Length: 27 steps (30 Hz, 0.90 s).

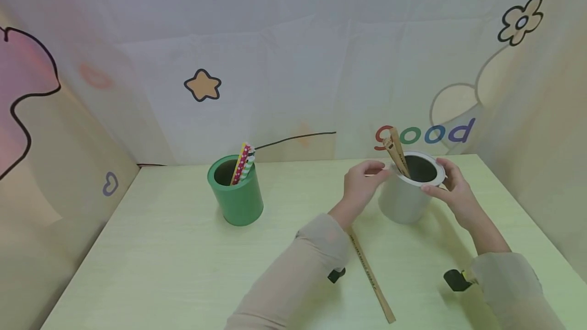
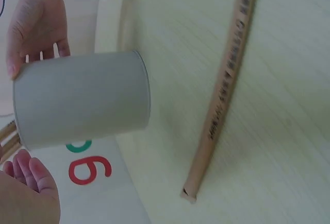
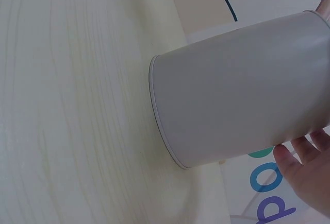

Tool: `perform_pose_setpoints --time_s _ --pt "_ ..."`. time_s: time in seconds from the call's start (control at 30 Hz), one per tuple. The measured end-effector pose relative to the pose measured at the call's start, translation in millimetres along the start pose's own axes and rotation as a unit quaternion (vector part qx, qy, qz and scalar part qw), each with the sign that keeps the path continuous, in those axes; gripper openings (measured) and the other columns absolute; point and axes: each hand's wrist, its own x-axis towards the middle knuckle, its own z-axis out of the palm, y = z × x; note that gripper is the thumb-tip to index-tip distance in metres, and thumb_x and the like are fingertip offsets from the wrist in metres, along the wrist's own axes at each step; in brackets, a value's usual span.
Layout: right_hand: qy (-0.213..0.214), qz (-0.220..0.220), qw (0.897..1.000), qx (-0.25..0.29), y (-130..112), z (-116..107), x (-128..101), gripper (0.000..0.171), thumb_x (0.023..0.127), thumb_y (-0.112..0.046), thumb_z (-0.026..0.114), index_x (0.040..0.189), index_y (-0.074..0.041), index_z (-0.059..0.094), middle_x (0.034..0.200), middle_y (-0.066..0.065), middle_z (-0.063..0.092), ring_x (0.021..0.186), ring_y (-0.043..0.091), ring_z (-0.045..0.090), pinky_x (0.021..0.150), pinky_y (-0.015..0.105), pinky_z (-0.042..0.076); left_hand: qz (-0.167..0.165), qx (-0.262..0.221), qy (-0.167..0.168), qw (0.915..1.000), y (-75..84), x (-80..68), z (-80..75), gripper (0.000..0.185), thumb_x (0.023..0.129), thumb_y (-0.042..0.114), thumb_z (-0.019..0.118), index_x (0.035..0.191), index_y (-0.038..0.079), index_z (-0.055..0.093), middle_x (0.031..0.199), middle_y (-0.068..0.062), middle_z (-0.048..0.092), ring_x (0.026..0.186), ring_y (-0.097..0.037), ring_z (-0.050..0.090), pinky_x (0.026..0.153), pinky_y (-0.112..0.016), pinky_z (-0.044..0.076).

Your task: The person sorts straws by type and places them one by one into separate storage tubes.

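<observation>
My right hand (image 1: pixel 458 195) holds the grey canister (image 1: pixel 403 200) by its right side, thumb at the front of the rim and fingers round behind. Several brown paper-wrapped chopsticks (image 1: pixel 396 154) lean inside it against the left of the rim. Beside that rim is my left hand (image 1: pixel 364 182), its fingers loosely bent with nothing visible in them; whether a fingertip touches the canister I cannot tell. Another printed paper-wrapped pair of chopsticks (image 2: pixel 224 80) lies on the table, partly under my left forearm in the head view.
To the left stands a green canister (image 1: pixel 238 205) with several patterned thin sticks (image 1: pixel 241 164), dotted and striped, in it. A printed cloth (image 1: pixel 275 80) hangs behind and at the sides of the pale wooden table (image 1: pixel 151 248).
</observation>
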Motion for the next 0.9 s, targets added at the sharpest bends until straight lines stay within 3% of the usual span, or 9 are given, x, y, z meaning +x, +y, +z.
perform_pose_setpoints --time_s 0.2,0.43,0.6,0.9 --pt "-0.003 -0.003 1.0 0.01 -0.5 -0.4 -0.4 0.069 0.088 -0.018 0.052 0.14 -0.014 0.008 0.145 0.016 0.008 0.133 0.039 0.01 0.104 0.036 0.026 0.0 0.02 -0.011 0.9997 -7.6 0.9 -20.2 0.026 0.079 0.024 0.066 0.102 0.012 0.06 0.087 -0.001 0.065 0.07 -0.01 0.062 0.064 -0.021 0.049" --pt "-0.002 -0.006 1.0 0.017 0.5 0.4 -0.6 0.069 0.088 -0.016 0.053 0.14 -0.013 0.008 0.143 0.015 0.009 0.133 0.039 0.009 0.098 0.017 0.032 -0.011 0.054 -0.031 0.998 -27.8 -1.5 -40.0 0.031 0.079 0.024 0.065 0.106 0.013 0.054 0.085 -0.001 0.062 0.069 -0.01 0.06 0.059 -0.02 0.045" --pt "0.0 -0.004 1.0 0.009 2.2 0.0 0.5 0.069 0.088 -0.017 0.052 0.14 -0.013 0.008 0.142 0.013 0.011 0.133 0.038 0.011 0.1 0.021 0.032 -0.022 0.087 -0.045 0.9949 -50.0 -7.0 -48.6 0.039 0.079 0.026 0.066 0.111 0.01 0.051 0.085 0.0 0.061 0.067 -0.011 0.059 0.057 -0.02 0.043" --pt "0.003 -0.011 1.0 0.018 4.5 0.3 1.1 0.066 0.088 -0.015 0.053 0.139 -0.015 0.012 0.139 0.01 0.014 0.132 0.036 0.013 0.092 0.009 0.035 -0.033 0.144 -0.092 0.9847 -79.8 -22.7 -55.7 0.041 0.078 0.03 0.066 0.11 0.012 0.049 0.089 0.0 0.059 0.071 -0.011 0.053 0.059 -0.021 0.044"
